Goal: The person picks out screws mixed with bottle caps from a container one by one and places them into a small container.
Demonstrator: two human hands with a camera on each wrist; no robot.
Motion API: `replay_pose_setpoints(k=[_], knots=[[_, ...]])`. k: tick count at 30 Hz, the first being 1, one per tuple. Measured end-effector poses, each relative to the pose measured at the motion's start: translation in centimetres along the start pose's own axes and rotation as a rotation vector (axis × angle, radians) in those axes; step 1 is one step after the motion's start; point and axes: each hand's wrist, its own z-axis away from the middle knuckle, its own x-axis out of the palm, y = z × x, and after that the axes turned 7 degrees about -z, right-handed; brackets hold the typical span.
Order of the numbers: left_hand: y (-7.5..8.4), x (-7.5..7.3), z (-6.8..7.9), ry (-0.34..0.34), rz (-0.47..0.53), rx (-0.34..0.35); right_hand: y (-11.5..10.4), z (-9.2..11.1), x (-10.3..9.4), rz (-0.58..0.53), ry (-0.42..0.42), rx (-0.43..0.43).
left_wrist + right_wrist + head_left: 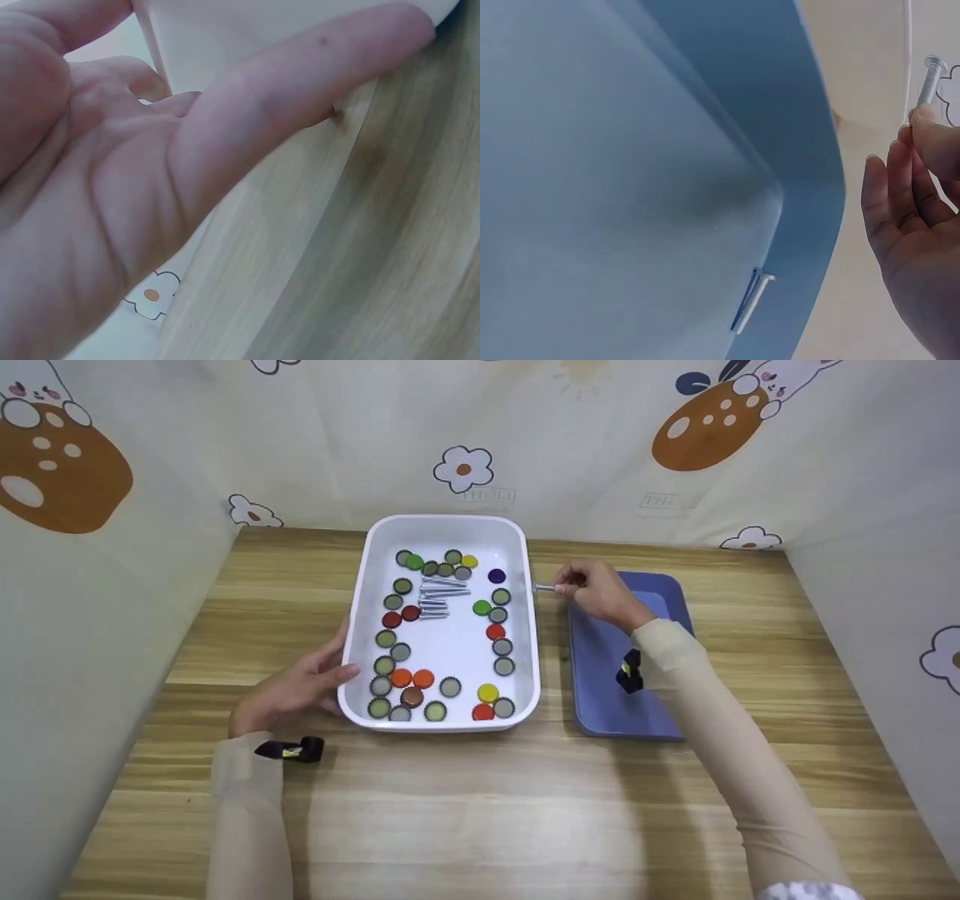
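My left hand (pixel 296 686) holds the left side of a deep white tray (pixel 355 607), thumb over the rim and fingers along the outer wall. Inside, several silver screws (pixel 444 592) lie side by side near the upper middle, with bottle caps (pixel 450 687) in many colours spread around them. My right hand (pixel 600 596) pinches one silver screw (pixel 930 81) between thumb and fingertips, its flat head pointing away from the hand, beside the white tray's right rim. Below that hand is a shallow blue tray (pixel 604 690); the right wrist view shows another screw (pixel 752 304) lying inside it near a corner.
Both trays stand on a wood-grain table (pixel 465 810), with a narrow strip of tabletop between them. A pale curtain (pixel 360 450) printed with flowers and rabbits hangs behind the table and at its sides. My right forearm (pixel 720 735) passes over the blue tray's right side.
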Motion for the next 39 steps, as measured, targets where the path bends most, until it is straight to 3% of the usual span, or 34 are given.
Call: replay_pose_setpoints(k=[12,23,39], knots=[[0.0,-0.2,0.1,0.014,-0.017,-0.013,2.1,0.9,-1.6,0.022,0.000,0.066],[-0.1,-0.2,0.3,-0.002,0.006,-0.001,4.3,1.8,-3.3,0.094,0.003,0.066],[-0.1,-0.1,0.2,0.020,0.000,-0.036,6.2,2.6,-3.7,0.193,0.051,0.117]])
